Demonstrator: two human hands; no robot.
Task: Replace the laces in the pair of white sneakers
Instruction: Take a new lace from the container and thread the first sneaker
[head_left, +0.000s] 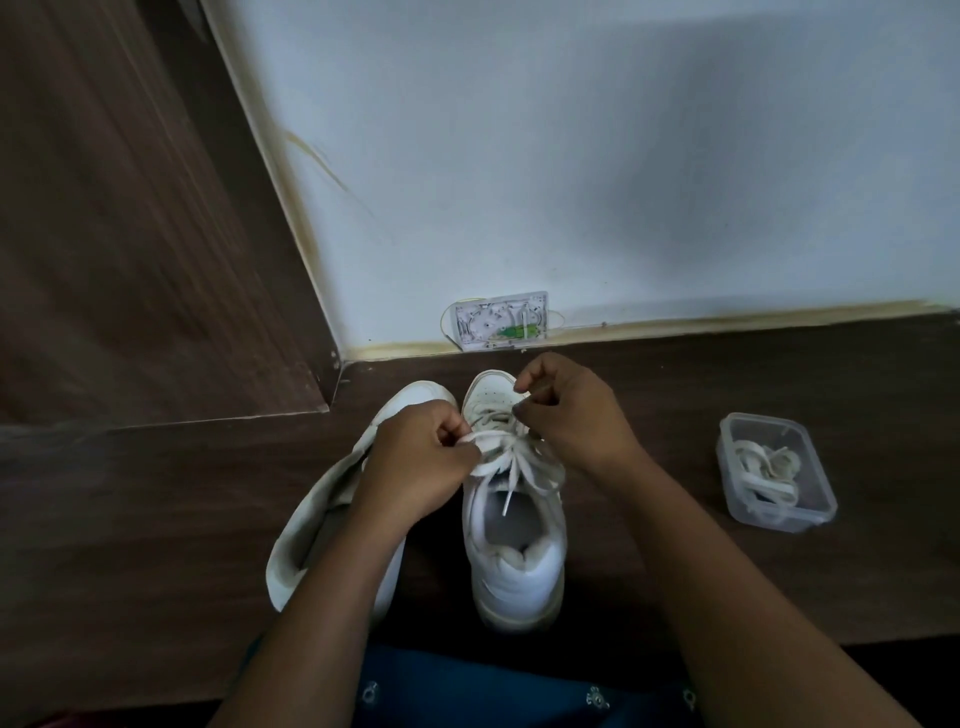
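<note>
- At 6 o'clock, sneaker (514, 566) upright; left grip (415, 462) pinches lace (491, 466), right grip (566, 410) pinches it nearer toe.
- Uneven tug could jam lace or tip sneaker.
- Tub (779, 522) at 3 o'clock: spare laces (763, 467) could get mixed up.

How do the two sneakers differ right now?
The right sneaker stands upright; the left sneaker lies tipped on its side. The right sneaker's lace is pinched by the left hand and right hand; the left sneaker shows no visible lace. Both are white, toes toward the wall.
</note>
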